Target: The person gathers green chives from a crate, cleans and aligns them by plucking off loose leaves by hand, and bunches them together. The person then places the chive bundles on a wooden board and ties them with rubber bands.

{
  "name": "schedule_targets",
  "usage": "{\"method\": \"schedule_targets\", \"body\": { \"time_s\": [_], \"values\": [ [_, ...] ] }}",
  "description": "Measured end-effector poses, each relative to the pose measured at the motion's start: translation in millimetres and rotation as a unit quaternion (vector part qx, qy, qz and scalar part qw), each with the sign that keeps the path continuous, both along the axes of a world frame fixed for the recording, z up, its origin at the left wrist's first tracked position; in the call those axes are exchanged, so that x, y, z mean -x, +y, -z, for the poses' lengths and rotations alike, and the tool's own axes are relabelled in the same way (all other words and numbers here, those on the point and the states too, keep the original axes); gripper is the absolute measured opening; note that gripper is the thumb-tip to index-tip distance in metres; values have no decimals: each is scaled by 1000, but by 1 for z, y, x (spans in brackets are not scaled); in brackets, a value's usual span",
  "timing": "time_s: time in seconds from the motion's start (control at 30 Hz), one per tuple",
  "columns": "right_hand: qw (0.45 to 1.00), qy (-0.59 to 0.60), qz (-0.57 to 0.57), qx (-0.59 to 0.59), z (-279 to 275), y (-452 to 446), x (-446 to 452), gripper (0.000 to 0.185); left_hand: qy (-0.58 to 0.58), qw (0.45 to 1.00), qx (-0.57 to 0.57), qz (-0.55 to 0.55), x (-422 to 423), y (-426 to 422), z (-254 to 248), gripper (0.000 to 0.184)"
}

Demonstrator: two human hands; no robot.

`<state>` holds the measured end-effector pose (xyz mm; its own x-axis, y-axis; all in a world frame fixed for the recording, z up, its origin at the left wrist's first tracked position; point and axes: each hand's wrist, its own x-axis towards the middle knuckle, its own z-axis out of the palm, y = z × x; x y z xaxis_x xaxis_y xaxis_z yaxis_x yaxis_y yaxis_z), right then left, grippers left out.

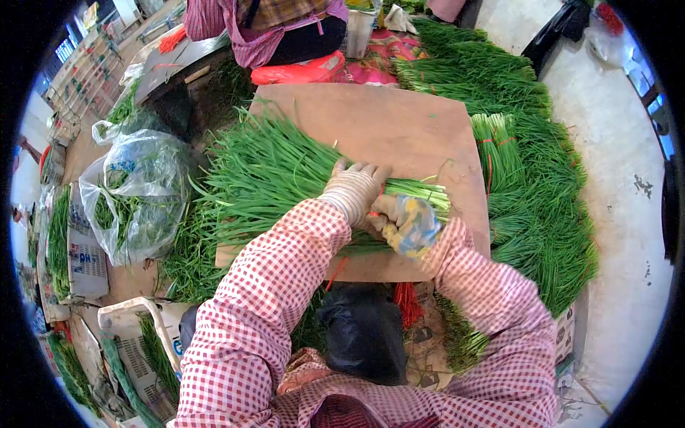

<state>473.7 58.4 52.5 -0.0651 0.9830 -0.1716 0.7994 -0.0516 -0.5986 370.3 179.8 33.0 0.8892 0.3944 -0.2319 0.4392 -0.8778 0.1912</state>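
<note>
A bunch of long green chives (pixel 271 167) lies across a brown board (pixel 421 121), its leaves to the left and its pale cut ends to the right. My left hand (pixel 354 189), in a pale glove, is wrapped over the bunch near the stem end. My right hand (pixel 407 221), in a glove with blue and yellow patches, is closed at the near side of the stems. A thin red tie (pixel 382 189) shows on the bunch between my hands. It seems to run to my right fingertips, which are partly hidden.
Many chives (pixel 528 178), some in red-tied bundles (pixel 496 139), are piled right of the board. A plastic bag of greens (pixel 135 200) stands left. Red strands (pixel 407 303) hang below the near edge beside a black bag (pixel 360 328). Another person (pixel 285 36) sits opposite.
</note>
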Motion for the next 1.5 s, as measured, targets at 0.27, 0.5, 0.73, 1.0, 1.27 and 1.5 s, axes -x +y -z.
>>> {"method": "schedule_targets", "body": {
  "time_s": [0.27,0.5,0.73,1.0,1.27,1.5],
  "values": [
    [962,-17,72,-262,-8,-53,-64,45,-12,1000,4,-1,-1,-5,-5,105],
    [993,92,65,-38,10,-23,-98,26,5,1000,26,15,-2,-3,-10,105],
    [984,-5,135,120,-43,-126,-84,33,-10,1000,24,11,-2,0,-6,106],
    [996,-89,16,-3,16,-140,27,28,42,998,41,-4,-6,-1,-14,105],
    [983,22,61,170,80,-42,76,46,32,999,41,-11,-6,-2,-13,102],
    [997,-50,4,-65,58,-71,67,38,12,1000,6,1,-3,-4,-10,106]
  ]
}}
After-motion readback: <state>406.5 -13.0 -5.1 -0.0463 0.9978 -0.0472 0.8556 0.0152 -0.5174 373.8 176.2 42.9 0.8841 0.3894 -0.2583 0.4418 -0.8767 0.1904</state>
